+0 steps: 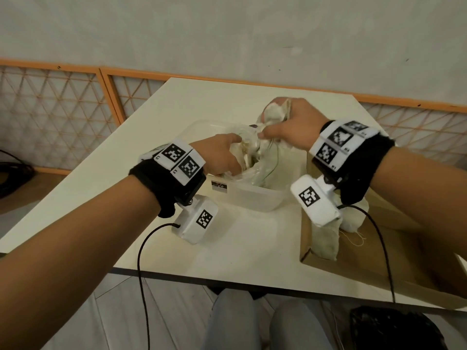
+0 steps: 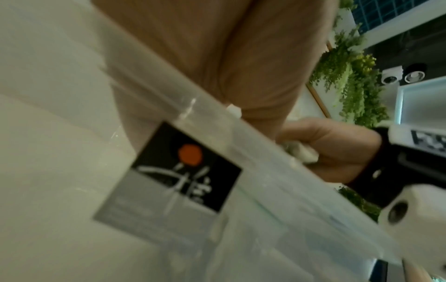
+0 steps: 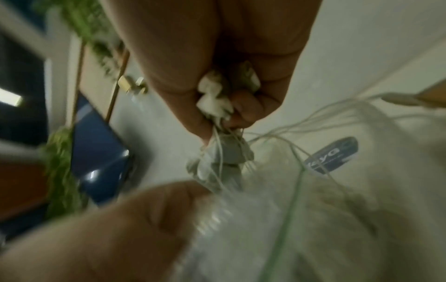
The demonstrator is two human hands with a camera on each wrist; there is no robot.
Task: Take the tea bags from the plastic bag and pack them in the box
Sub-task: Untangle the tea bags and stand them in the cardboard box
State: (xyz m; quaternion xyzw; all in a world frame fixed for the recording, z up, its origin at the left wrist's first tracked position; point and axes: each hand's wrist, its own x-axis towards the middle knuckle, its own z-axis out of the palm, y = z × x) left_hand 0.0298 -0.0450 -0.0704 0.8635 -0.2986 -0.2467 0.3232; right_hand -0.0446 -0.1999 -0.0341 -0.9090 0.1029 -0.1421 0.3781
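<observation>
A clear plastic bag (image 1: 255, 160) full of pale tea bags sits in a see-through tub (image 1: 252, 198) at the table's middle. My left hand (image 1: 222, 155) pinches the bag's near edge, thumb on the film (image 3: 217, 215). My right hand (image 1: 283, 127) is lifted just above the bag and grips a bunch of tea bags (image 1: 274, 112). In the right wrist view the tea bags (image 3: 212, 103) poke from my fist, with strings (image 3: 301, 126) and a blue tag (image 3: 333, 154) trailing down. The brown cardboard box (image 1: 328, 263) lies at the right with several tea bags (image 1: 326, 238) in it.
The tub carries a black and grey label (image 2: 183, 171) on its near wall. The cream table (image 1: 252, 248) ends just in front of my knees. An orange-framed lattice rail (image 1: 63, 109) runs behind the table. A dark bag (image 1: 391, 329) lies on the floor at lower right.
</observation>
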